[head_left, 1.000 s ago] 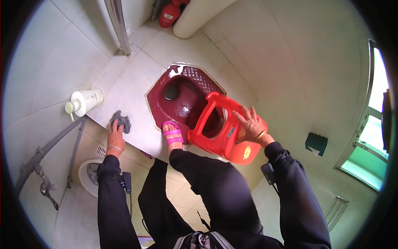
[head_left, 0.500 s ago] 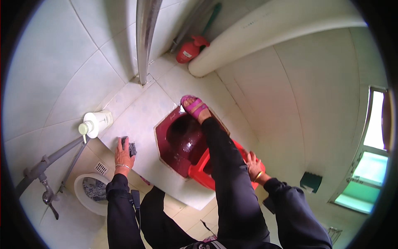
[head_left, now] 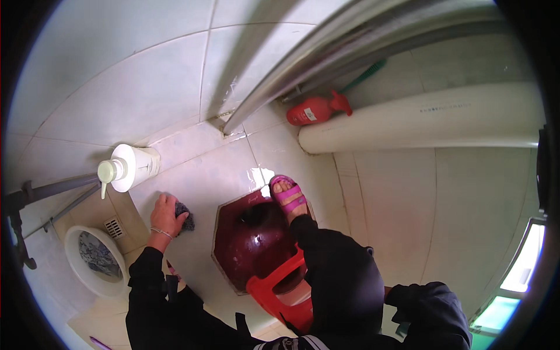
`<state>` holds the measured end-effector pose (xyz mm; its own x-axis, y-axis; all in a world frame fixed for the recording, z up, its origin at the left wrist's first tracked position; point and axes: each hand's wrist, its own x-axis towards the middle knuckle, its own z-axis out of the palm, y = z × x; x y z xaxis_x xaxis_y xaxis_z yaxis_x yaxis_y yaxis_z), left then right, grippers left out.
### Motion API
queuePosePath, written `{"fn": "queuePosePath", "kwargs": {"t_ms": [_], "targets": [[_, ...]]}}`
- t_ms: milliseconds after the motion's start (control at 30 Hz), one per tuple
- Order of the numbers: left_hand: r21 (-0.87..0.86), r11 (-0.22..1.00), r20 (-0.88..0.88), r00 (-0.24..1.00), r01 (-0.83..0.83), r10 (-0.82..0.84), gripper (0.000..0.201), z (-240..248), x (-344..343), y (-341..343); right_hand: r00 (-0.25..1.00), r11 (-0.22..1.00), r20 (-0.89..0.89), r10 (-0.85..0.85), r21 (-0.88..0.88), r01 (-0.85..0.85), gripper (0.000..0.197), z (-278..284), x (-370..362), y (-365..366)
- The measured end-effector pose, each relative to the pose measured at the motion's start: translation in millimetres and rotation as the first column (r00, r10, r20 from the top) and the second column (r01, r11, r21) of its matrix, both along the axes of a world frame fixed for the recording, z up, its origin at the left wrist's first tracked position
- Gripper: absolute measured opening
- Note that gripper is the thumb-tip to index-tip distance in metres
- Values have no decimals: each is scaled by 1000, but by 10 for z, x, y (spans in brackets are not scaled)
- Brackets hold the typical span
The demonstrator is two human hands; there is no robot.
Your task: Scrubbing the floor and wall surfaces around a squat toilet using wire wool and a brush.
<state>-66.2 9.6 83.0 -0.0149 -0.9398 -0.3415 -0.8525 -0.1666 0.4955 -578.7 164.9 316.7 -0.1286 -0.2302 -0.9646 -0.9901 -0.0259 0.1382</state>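
Observation:
My left hand is closed on a wadded, rough-looking dark grey cloth, pressed against the pale tiled platform. To its right, a dark red squat toilet pan is set into the platform, its surface wet and shiny. A red plastic stool stands over the pan's near side, partly covered by my bent right leg. Behind that knee my right hand is hidden; only its dark sleeve and a sliver of skin show. My right foot in a pink slipper rests at the pan's far right edge.
A white pump bottle stands left of my left hand. Below it are a floor drain and a white bucket holding mottled grey cloth. Beyond the pan rise a metal pole, a red bottle and a thick white pipe.
The view has swung, shifting the surroundings. My right hand, earlier on the red stool's edge, has gone out of sight behind my leg. My left hand still holds the grey cloth on the tiles.

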Motion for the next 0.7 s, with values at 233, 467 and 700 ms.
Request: {"fn": "queuePosePath", "kwargs": {"t_ms": [233, 467, 700], "targets": [[11, 995, -93, 991, -99, 99, 45, -40, -99, -37, 999, 991, 49, -2, 133, -5, 52, -30, -375, -418], [-53, 985, 9, 986, -165, 166, 40, -55, -356, -98, 906, 996, 418, -63, 79, 33, 46, -546, -314, -1793], [-98, 916, -97, 919, -390, 381, 36, 51, -638, 308, 701, -243, -127, 701, -968, 67, 55, -417, 1202, -3721]]}}
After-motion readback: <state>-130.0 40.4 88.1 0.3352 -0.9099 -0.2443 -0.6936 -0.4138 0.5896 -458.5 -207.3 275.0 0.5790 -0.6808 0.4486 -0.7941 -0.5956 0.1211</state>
